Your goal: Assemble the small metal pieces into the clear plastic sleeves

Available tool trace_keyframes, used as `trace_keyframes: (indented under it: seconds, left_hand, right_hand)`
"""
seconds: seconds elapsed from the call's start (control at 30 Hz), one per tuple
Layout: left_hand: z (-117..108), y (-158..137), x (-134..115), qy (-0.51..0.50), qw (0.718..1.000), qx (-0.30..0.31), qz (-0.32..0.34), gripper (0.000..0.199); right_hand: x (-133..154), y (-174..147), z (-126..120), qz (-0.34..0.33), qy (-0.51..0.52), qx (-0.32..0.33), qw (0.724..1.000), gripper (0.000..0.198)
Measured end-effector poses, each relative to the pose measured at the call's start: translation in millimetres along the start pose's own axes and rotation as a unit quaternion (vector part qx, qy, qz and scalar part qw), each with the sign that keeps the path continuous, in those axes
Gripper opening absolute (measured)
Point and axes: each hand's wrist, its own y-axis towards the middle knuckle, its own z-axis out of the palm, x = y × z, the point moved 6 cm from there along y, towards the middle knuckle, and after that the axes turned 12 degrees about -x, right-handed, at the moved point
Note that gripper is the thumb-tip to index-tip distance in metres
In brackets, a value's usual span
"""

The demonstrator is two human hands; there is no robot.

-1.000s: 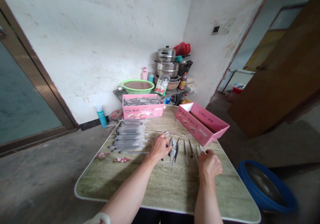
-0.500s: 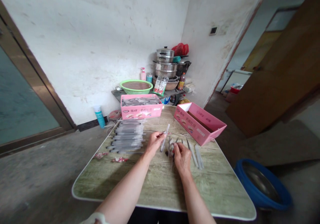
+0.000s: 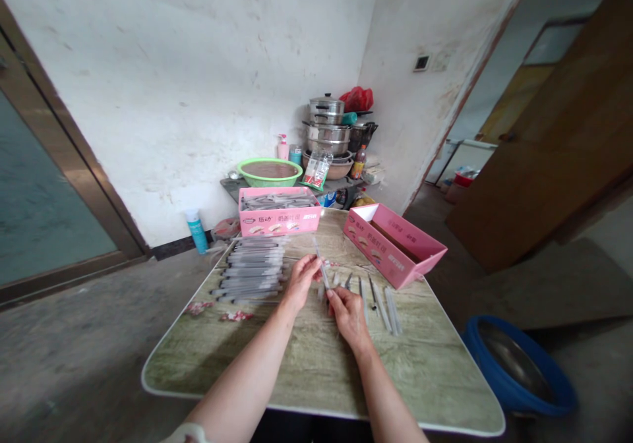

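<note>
Jointly gripped: a slim, translucent pen-like tube [image 3: 325,277] over a wood-patterned table [image 3: 311,370]

Lettering showed best on the pink rectangular cardboard box [image 3: 279,222] at the far edge, filled with greyish pen-like sticks. Its front wall carried dark Chinese characters, of which 动 could be read, then smaller dark characters and a white group too blurred to read. The matching pink open-topped box [image 3: 376,248] stood at an angle on the right, bearing similar print along its outer wall. Beyond the table, an orange-labelled brown bottle [image 3: 359,165] and a red-and-white printed plastic bag [image 3: 317,168] bore writing too small to read.

Both forearms reached inward from the near edge. The left hand [image 3: 302,281] was turned side-on, its fingers pinching the tube near its middle. The right hand [image 3: 349,308] lay lower, knuckles up, thumb and forefinger pinching the tube's lower end. The tube slanted between them, upper end leaning left. Dark-ended translucent pens [image 3: 254,268] lay in a stacked row left of the hands; loose pale tubes [image 3: 390,311] lay just right.
</note>
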Motion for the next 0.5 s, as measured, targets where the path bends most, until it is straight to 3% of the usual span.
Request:
trace_keyframes:
  seconds: [0.13,0.5]
  left_hand:
    - [1.4,-0.7,0.6,0.022,0.999,0.027,-0.015,0.037]
    - [-6.3,0.6,6.0,0.019,0.999,-0.027,-0.040,0.036]
  right_hand:
    - [-5.4,0.9,-2.4,0.028,0.029,-0.012,0.999,0.040]
    - [-6.4,0.4,-5.8,0.044,0.056,-0.042,0.997,0.031]
